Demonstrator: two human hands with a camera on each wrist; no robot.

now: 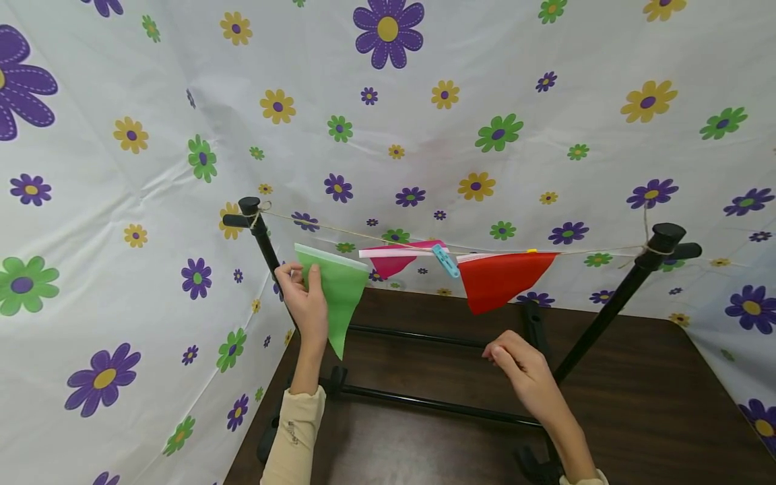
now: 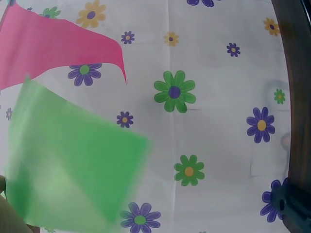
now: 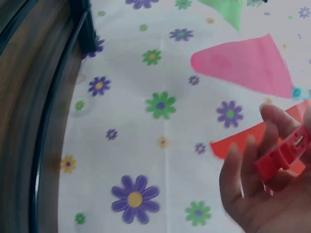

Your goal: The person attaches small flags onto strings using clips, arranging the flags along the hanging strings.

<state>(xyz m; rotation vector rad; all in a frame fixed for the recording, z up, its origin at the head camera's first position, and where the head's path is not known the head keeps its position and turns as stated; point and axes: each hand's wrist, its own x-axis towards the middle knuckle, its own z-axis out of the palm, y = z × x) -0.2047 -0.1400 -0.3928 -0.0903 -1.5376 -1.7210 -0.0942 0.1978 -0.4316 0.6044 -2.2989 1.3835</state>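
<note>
My left hand [image 1: 308,306] pinches a green pennant [image 1: 339,289] by its upper left part, just below its pale top strip and close to the left post. In the left wrist view the green pennant [image 2: 73,160] looks blurred. A red clothespin [image 3: 284,156] is gripped in my right hand [image 1: 526,374], which hovers below the string on the right. Along the string [image 1: 327,225] hang a pink pennant [image 1: 394,264] and a red pennant [image 1: 503,276]. A blue clothespin [image 1: 446,261] sits between these two, and a small yellow clip [image 1: 531,251] shows on the red one's top edge.
Black posts, one on the left [image 1: 263,239] and one on the right [image 1: 624,289], carry the tied string ends. Their black base bars [image 1: 436,404] lie on a dark wooden table [image 1: 655,391]. A flower-printed white sheet [image 1: 315,60] hangs behind and to the sides.
</note>
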